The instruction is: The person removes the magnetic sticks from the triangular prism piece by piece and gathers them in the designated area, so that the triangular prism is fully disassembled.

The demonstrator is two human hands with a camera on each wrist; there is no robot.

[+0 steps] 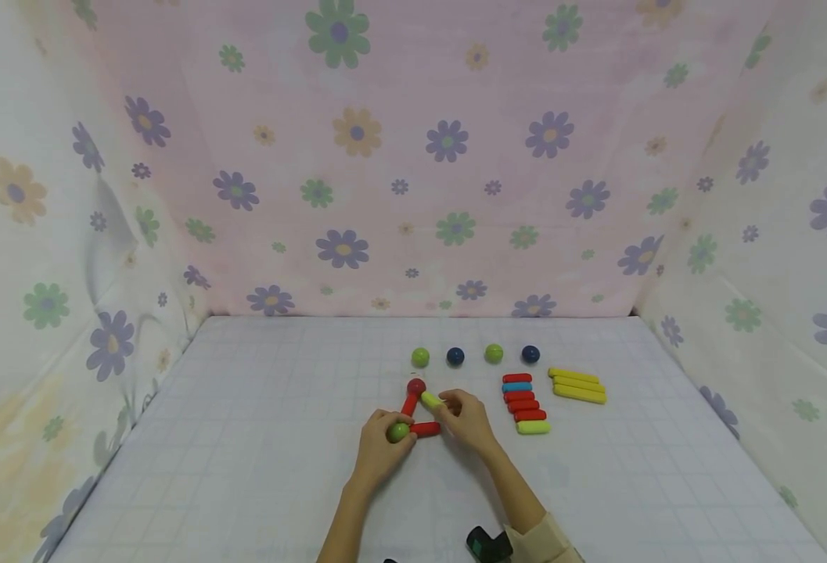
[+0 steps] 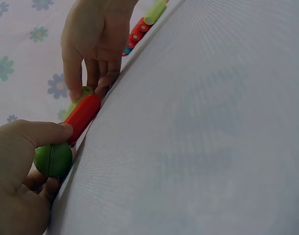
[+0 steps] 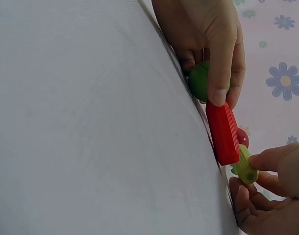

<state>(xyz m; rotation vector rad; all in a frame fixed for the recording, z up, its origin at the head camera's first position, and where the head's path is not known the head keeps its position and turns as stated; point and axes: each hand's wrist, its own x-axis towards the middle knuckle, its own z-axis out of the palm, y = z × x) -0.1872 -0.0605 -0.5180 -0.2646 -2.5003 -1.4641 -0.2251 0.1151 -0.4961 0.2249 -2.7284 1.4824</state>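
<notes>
My left hand (image 1: 376, 447) grips a green ball (image 1: 398, 432) low on the table, thumb beside the base of a red rod (image 1: 426, 429). That rod points right from the ball. A second red rod (image 1: 409, 403) runs from near the green ball up to a red ball (image 1: 416, 386). Between thumb and fingers, my right hand (image 1: 471, 422) pinches a short light-green rod (image 1: 430, 400), its far end right at the red ball. In the right wrist view, a hole shows in the near end of the light-green rod (image 3: 246, 171).
Behind the hands stands a row of loose balls, green (image 1: 420, 357) and dark blue (image 1: 455, 356) in turn. To the right lies a column of short rods, several red (image 1: 523, 406), one blue (image 1: 517, 387) and one light green (image 1: 533, 428), beside yellow longer rods (image 1: 579, 394). Flowered cloth (image 1: 413, 219) borders the table.
</notes>
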